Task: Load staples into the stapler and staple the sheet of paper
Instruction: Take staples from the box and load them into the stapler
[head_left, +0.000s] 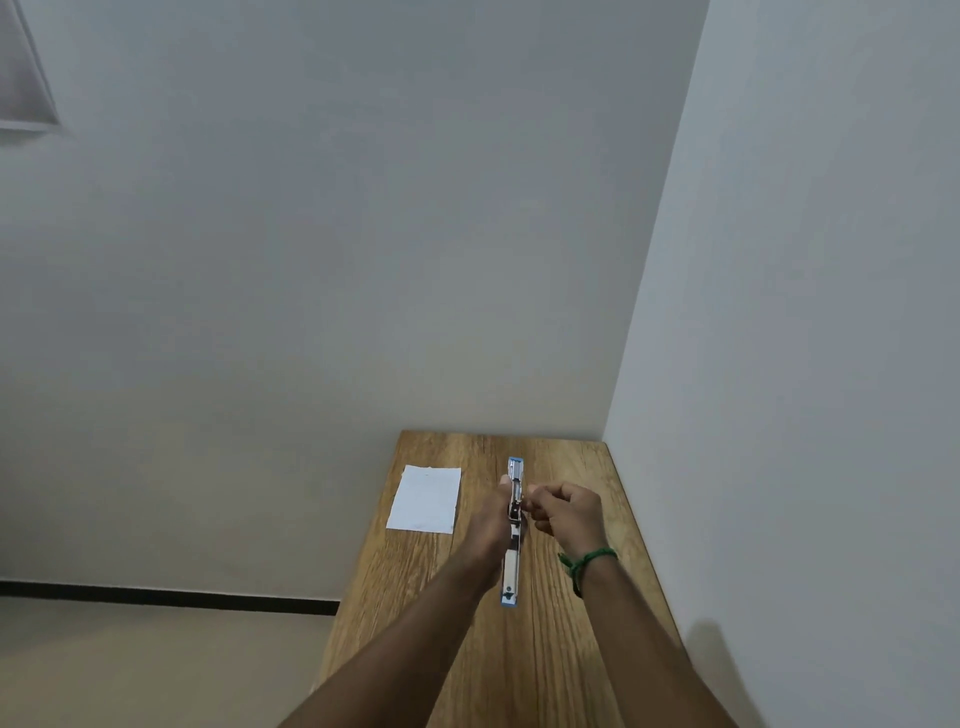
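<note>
Left hand (488, 522) fingers grasping open stapler (511, 566), right hand (566, 512) fingers pinched against it — contents indiscernible

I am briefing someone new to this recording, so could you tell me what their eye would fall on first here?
The opened-out stapler, silver with blue ends, is over the middle of the wooden table. The left hand grips it from the left while the right hand pinches at its middle with curled fingers. A white sheet of paper lies flat to the left, untouched, and a green band circles the right wrist.
</note>
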